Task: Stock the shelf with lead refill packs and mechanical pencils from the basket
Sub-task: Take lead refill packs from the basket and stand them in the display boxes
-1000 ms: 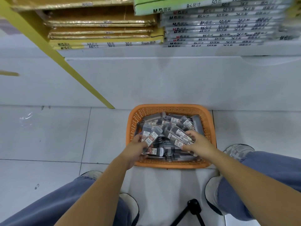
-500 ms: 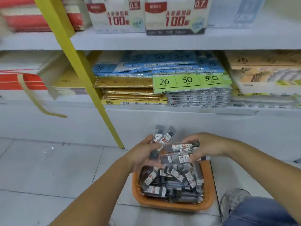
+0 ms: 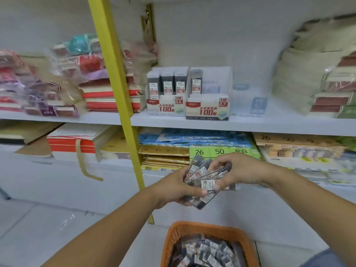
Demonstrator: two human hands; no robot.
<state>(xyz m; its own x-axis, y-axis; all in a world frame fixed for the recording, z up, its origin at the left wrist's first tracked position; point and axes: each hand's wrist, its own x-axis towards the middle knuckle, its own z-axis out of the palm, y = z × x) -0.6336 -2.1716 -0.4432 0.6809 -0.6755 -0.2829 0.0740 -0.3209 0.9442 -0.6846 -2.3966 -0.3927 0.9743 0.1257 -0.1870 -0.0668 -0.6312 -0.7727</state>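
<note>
A bunch of grey lead refill packs (image 3: 204,177) with white and red labels hangs in front of the lower shelf, held between both hands. My left hand (image 3: 173,189) grips the bunch from below and the left. From the right, my right hand (image 3: 240,170) pinches the packs with thumb and fingers. The orange basket (image 3: 185,229) on the floor below holds several more packs (image 3: 204,251). On the shelf (image 3: 192,124) above stand two white display boxes (image 3: 167,105), marked HB 0.5 and HB 0.7, with a few upright packs (image 3: 180,83) in them.
A yellow upright post (image 3: 115,79) crosses the shelf left of the display boxes. Stacks of wrapped notebooks (image 3: 57,78) fill the shelf's left; paper stacks (image 3: 308,79) fill its right. The lower shelf holds blue, gold and green notebook piles (image 3: 212,151). A blue trouser leg (image 3: 327,259) shows at bottom right.
Both hands have lifted a bunch of refill packs out of the basket and up to the lower shelf's height. The view has tilted up from the floor to the shelves.
</note>
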